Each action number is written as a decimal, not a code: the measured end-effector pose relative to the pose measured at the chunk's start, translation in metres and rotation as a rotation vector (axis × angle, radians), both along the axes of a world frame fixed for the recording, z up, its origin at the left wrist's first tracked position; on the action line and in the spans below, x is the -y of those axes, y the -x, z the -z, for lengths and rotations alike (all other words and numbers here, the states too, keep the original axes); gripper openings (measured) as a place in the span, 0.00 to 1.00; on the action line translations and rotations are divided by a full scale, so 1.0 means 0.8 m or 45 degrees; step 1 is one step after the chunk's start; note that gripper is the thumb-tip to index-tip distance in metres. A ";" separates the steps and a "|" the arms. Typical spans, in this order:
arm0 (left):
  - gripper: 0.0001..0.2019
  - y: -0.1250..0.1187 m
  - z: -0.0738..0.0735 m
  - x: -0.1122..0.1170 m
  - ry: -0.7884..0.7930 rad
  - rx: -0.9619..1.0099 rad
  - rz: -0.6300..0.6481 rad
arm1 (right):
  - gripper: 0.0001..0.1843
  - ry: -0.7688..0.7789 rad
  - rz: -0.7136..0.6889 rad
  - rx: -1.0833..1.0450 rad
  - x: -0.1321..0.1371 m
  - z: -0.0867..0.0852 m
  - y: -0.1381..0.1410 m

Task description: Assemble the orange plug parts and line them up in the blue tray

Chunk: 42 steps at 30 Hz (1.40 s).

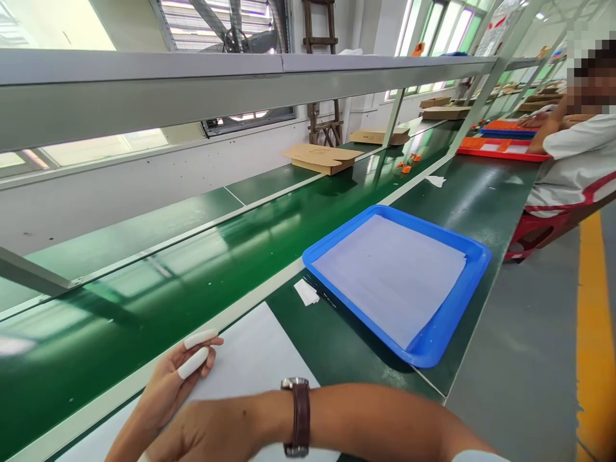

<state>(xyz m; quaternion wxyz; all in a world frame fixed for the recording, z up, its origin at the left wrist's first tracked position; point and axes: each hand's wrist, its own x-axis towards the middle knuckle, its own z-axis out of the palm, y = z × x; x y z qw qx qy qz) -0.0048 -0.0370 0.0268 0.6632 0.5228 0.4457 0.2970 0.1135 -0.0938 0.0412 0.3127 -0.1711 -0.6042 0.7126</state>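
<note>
My left hand [178, 378] is at the lower left, above a white sheet [260, 346] on the green bench. White finger covers [193, 363] sit on two of its digits. Its fingers are drawn together, and anything between them is too small or hidden to make out. My right hand [202, 431] crosses in front from the right, wearing a brown-strapped watch [297, 417] on the wrist. It overlaps the left wrist area in view, and its fingers are out of sight at the bottom edge.
A blue tray [474, 282] lined with a white sheet stands right of the hands, beside a paper scrap [307, 292]. A green conveyor belt [183, 269] runs along the bench under a shelf beam [240, 90]. Cardboard boxes [322, 157] lie beyond. Another person [577, 160] sits at right.
</note>
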 end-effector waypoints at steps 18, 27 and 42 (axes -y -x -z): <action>0.16 -0.002 0.007 0.001 0.090 0.259 -0.049 | 0.07 -0.927 0.263 0.775 0.001 0.040 -0.055; 0.17 -0.003 0.008 0.000 0.113 0.289 -0.048 | 0.07 -1.753 0.411 0.995 -0.012 0.073 -0.057; 0.16 -0.011 0.023 0.017 -0.254 0.191 -0.633 | 0.08 -0.901 0.570 0.490 -0.017 0.056 -0.072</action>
